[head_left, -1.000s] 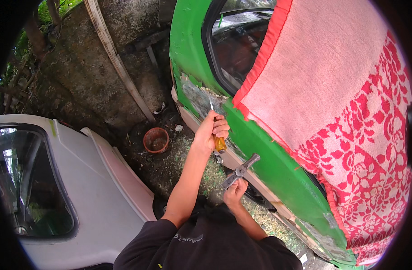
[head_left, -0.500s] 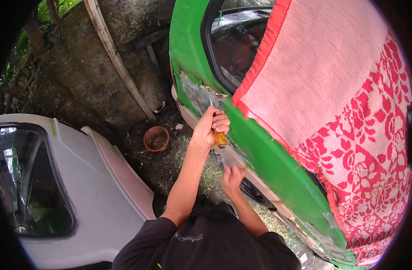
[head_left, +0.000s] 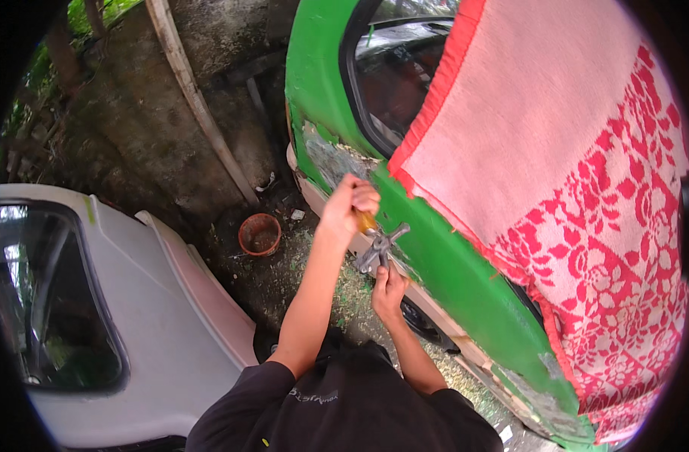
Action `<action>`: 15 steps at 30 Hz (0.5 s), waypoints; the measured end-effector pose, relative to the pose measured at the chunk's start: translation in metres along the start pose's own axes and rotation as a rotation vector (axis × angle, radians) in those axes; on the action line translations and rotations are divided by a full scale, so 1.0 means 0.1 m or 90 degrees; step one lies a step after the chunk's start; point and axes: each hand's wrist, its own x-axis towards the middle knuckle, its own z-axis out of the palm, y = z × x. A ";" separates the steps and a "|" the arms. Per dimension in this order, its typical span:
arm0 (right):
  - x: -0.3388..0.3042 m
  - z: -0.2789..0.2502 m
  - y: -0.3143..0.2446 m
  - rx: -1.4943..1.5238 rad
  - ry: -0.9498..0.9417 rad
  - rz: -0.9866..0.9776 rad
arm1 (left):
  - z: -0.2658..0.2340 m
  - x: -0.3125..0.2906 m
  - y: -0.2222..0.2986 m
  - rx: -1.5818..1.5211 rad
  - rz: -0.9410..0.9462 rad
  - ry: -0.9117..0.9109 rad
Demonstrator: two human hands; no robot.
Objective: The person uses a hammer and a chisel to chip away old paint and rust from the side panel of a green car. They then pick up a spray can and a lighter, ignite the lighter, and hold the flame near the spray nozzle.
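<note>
My left hand [head_left: 348,205] is wrapped round the amber handle [head_left: 366,221] of what looks like a screwdriver, held against the side of a green car [head_left: 435,230]. The tool's tip is hidden behind my fist, close to a scraped grey patch [head_left: 337,160] with flaking filler below the rear window. In my right hand [head_left: 389,292] is a grey metal tool [head_left: 386,245] with several arms, gripped by one arm. Its head is at the butt end of the amber handle, touching or nearly so.
A red and pink patterned blanket [head_left: 525,143] covers the green car's upper side. At left stands a grey car body [head_left: 163,301]. An orange-brown bucket [head_left: 261,234] sits on the littered ground between them, near a leaning wooden plank [head_left: 197,98].
The metal tool, blurred and lower half a second ago, has moved up to the amber handle's end with my right hand. My left hand keeps its grip in nearly the same place.
</note>
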 end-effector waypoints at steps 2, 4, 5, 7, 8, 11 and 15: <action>-0.11 -0.04 0.03 0.056 0.056 -0.010 | -0.12 0.02 0.24 -0.055 0.032 0.010; -0.20 -0.08 0.02 0.146 0.146 -0.022 | -0.23 0.07 0.39 -0.022 0.006 0.005; -0.16 -0.13 -0.09 0.150 0.145 -0.083 | -0.23 0.06 0.40 -0.016 0.009 -0.004; -0.07 -0.18 -0.27 0.162 0.143 -0.077 | -0.25 0.02 0.31 -0.007 0.005 -0.008; -0.05 -0.19 -0.30 0.169 0.143 -0.077 | -0.22 0.00 0.24 0.008 -0.004 -0.013; -0.09 -0.11 -0.15 0.264 0.135 -0.009 | -0.09 -0.06 -0.06 0.078 -0.015 -0.019; -0.13 -0.10 -0.17 0.315 0.109 0.018 | -0.02 -0.11 -0.21 0.101 -0.011 -0.017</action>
